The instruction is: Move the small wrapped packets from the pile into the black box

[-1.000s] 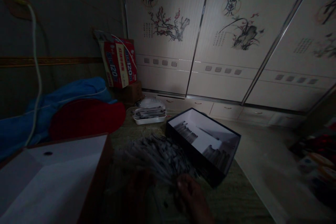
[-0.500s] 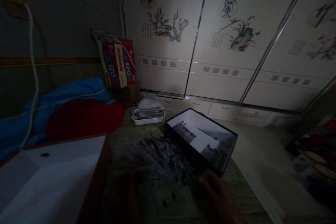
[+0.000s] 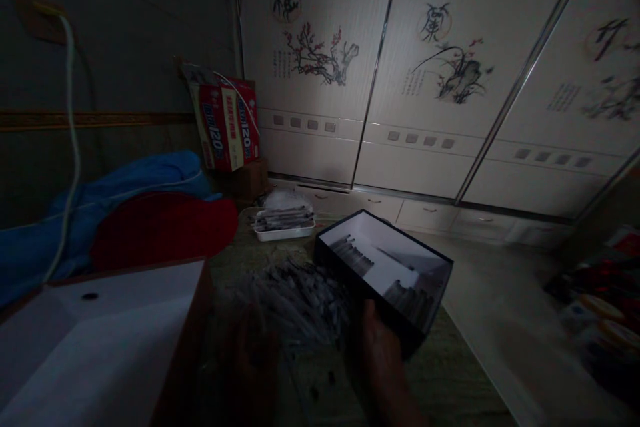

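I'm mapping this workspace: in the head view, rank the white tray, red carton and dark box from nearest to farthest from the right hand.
1. Dark box, just ahead of the right hand.
2. White tray, farther ahead and to the left.
3. Red carton, farthest, at the back left.

Pen-like sticks (image 3: 295,300): translucent plastic; dark box (image 3: 381,273): cardboard (matt inside).

Bare hands (image 3: 381,350) and bare right wrist (image 3: 397,397), in shadow
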### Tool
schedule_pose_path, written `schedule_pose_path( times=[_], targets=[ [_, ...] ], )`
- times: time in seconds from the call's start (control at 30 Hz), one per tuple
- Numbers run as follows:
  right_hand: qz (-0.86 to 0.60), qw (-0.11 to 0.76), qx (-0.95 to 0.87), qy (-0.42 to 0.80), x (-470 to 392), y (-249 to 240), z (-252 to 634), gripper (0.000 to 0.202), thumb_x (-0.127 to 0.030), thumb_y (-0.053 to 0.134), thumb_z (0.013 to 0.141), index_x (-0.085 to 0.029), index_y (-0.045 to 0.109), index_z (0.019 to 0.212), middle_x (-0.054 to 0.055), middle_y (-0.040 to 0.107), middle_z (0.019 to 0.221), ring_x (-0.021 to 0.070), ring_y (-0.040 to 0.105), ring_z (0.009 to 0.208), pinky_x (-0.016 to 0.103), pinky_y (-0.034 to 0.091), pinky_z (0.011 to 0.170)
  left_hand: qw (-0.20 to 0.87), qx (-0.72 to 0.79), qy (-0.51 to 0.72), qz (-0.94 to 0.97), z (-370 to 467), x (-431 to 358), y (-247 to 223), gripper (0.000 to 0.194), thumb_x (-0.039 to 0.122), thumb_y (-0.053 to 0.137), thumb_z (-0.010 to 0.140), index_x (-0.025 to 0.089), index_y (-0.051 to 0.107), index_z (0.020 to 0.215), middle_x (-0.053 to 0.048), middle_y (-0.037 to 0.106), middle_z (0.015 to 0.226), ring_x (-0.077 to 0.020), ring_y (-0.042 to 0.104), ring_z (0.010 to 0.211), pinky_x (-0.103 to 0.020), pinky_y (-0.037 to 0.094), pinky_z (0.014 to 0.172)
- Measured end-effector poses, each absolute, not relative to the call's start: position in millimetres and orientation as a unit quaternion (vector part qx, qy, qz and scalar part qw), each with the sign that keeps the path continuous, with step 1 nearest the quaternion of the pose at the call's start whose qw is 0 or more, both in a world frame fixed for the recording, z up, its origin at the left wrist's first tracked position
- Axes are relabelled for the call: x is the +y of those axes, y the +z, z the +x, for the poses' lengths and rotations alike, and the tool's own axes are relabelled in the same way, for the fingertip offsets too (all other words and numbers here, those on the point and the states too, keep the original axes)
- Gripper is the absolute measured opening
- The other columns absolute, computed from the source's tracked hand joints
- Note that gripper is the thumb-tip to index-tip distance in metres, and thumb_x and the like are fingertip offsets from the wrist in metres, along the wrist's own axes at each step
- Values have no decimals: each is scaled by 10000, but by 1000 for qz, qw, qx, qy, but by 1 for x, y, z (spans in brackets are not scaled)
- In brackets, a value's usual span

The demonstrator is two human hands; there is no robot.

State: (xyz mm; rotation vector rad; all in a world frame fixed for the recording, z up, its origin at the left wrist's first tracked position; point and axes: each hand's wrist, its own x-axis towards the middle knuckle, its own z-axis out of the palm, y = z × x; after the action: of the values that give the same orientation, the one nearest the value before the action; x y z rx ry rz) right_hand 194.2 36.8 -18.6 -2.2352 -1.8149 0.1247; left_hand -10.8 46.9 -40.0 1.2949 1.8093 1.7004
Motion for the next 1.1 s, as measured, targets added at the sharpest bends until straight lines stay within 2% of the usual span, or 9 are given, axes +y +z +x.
schedule_pose_path(
  times=[0.1,0.2,0.3,0.4,0.47,0.6,0.77,0.93,1.1],
  targets=[
    [-771,102,-626,61,36,-24,195,373,7,384,872,-54,478,1227,161,747,878,296,737,789,297,367,553,186,639,595,450,-10,44,-36,680,548,587,730,66,599,1210,-229,586,1261,-364,572,1136,-515,542,848],
    [-772,103,-623,78,34,-16,194,357,-45,396,897,-43,477,1245,173,756,886,308,739,817,302,397,572,174,627,613,450,-8,41,-34,584,500,579,765,92,601,1182,-204,601,1250,-323,587,1102,-465,543,820],
    [-765,122,-621,115,33,-2,195,297,-103,401,911,-67,515,1183,156,755,862,290,736,793,295,427,579,164,606,617,474,-7,38,-39,514,486,566,789,116,608,1142,-188,603,1211,-323,579,1073,-507,515,847],
    [-727,175,-647,148,30,1,202,342,-58,460,836,-79,556,1163,177,729,1015,245,705,926,267,471,731,118,582,609,527,-8,36,-48,392,430,558,827,137,631,1076,-167,607,1143,-319,567,1066,-521,493,860],
    [-686,221,-675,157,28,-6,207,304,-61,507,786,-129,633,1054,150,718,1039,227,683,940,256,469,781,63,560,599,570,-7,35,-52,292,367,551,863,163,644,1049,-136,618,1109,-282,577,1052,-471,495,864],
    [-665,254,-684,161,22,-21,212,171,-121,532,794,-200,685,788,56,702,757,197,652,697,257,463,643,25,544,579,607,-2,34,-56,212,304,548,878,206,655,1032,-88,658,1044,-223,631,971,-395,527,833],
    [-685,231,-683,100,23,-7,207,305,-71,544,786,-190,692,1025,111,696,992,231,656,881,280,473,746,45,558,576,596,1,33,-52,249,351,510,876,203,691,963,-86,711,959,-241,681,890,-425,574,774],
    [-685,100,-721,-13,33,-11,201,457,24,472,771,-165,660,1141,133,676,1100,239,677,888,285,482,731,44,549,568,612,-4,33,-50,234,327,527,871,197,707,946,-90,720,940,-225,705,851,-374,605,714],
    [-687,153,-709,-43,22,-19,201,521,36,481,745,-155,618,1209,129,681,1073,232,677,835,290,486,688,32,546,553,628,-6,32,-59,223,330,538,880,216,702,978,-89,708,988,-230,711,869,-364,614,683]
  ],
)
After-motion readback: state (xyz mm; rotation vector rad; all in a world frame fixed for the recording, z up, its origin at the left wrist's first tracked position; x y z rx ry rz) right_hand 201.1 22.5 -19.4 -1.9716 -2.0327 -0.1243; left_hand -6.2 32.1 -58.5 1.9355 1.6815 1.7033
